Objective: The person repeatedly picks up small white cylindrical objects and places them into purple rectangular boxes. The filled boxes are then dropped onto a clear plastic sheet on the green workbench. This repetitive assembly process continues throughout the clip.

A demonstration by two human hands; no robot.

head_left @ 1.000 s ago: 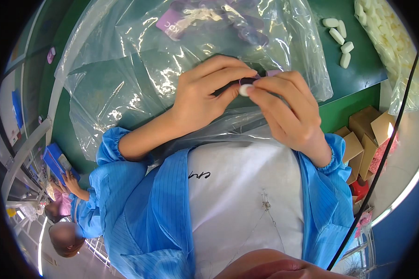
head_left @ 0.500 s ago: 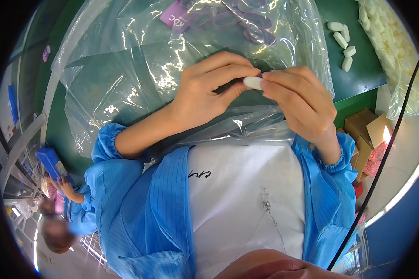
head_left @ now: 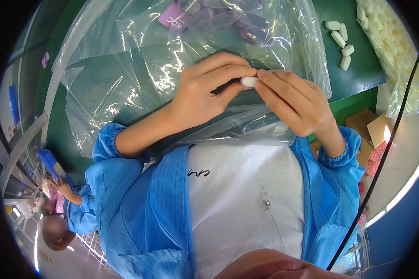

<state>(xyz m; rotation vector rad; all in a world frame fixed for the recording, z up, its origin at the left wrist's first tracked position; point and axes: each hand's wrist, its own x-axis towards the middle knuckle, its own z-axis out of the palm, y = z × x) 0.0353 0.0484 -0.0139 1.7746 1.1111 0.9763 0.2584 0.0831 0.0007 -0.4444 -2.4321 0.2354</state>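
Between the fingertips of both hands is a small white oval piece (head_left: 249, 82), with a thin purple edge showing round it. My left hand (head_left: 208, 87) pinches it from the left with thumb and forefinger. From the right, my right hand (head_left: 297, 98) presses its fingertips against the same piece. Fingers partly cover it, so I cannot tell how the purple edge joins the white. Beyond the hands, several purple oval rings (head_left: 223, 19) lie on the clear plastic sheet (head_left: 125, 60), next to a purple tab (head_left: 174, 17).
Several loose white oval pieces (head_left: 338, 39) lie on the green table (head_left: 354, 83) at the far right. Past them is a clear bag (head_left: 391, 51) full of pale pieces. Cardboard boxes (head_left: 365, 130) stand below the right edge. A co-worker (head_left: 72, 204) sits at the left.
The white piece has shifted slightly left and tilted, and its purple edge now shows. My right hand has moved a little left; my left hand stays nearly still.
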